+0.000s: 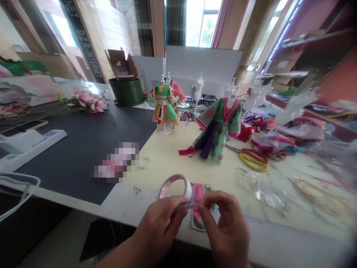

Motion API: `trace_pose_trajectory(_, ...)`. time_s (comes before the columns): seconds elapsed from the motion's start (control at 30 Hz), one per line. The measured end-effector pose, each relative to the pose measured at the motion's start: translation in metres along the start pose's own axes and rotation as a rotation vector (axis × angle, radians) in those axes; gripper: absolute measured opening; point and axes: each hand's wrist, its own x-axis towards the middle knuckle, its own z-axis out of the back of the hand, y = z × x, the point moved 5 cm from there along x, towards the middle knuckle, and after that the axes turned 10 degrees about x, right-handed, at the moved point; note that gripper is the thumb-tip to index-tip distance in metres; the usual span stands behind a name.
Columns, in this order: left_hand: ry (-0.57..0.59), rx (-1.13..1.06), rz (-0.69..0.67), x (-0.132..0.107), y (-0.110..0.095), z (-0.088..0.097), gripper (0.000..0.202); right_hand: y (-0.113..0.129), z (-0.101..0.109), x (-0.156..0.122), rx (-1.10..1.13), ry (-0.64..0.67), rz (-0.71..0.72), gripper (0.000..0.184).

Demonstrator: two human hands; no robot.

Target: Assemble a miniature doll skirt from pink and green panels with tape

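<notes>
Close to the table's front edge, my left hand (pixel 167 216) and my right hand (pixel 224 219) each pinch one end of a thin pale strip (pixel 192 206), stretched between the fingertips. It looks like tape, though its detail is too small to be sure. Just behind my left hand stands a roll of white tape (pixel 187 187) with red print inside its core. Under the strip lies a small pink cloth piece (pixel 198 191) edged with beads, partly covered by my right hand. A bit of green trim shows beside it.
Scissors (pixel 252 159) with red and yellow handles lie to the right, near a clear plastic bag (pixel 267 191). Behind are a green doll dress (pixel 220 130) and a patterned one (pixel 164 104) on stands. A small white ring (pixel 144 162) and a power strip (pixel 33 149) are leftward.
</notes>
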Motion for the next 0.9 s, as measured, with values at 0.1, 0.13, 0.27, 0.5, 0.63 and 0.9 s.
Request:
trace_pose_trajectory(0.1, -0.009, -0.018, 0.002, 0.000, 0.002, 0.000, 0.013, 0.006, -0.003, 0.000, 0.051, -0.001, 0.055, 0.022)
trace_pose_trajectory(0.13, -0.010, -0.023, 0.006, 0.000, 0.003, 0.000, 0.012, 0.008, -0.004, 0.000, 0.067, -0.004, 0.073, 0.022)
trace_pose_trajectory(0.27, -0.037, -0.026, -0.004, 0.001, 0.005, 0.000, 0.013, 0.020, -0.005, 0.004, 0.027, -0.018, 0.193, 0.025)
trace_pose_trajectory(0.5, -0.061, -0.026, -0.033, 0.007, 0.000, 0.006, 0.015, 0.030, -0.006, 0.002, -0.225, 0.193, 0.340, 0.040)
trace_pose_trajectory(0.63, -0.061, -0.039, -0.010, 0.005, 0.003, 0.005, 0.013, 0.034, 0.003, 0.005, -0.335, 0.294, 0.372, 0.044)
trace_pose_trajectory(0.9, -0.008, -0.132, 0.134, 0.001, 0.020, 0.001, 0.010, -0.037, 0.116, 0.123, -1.003, 0.153, 0.155, 0.017)
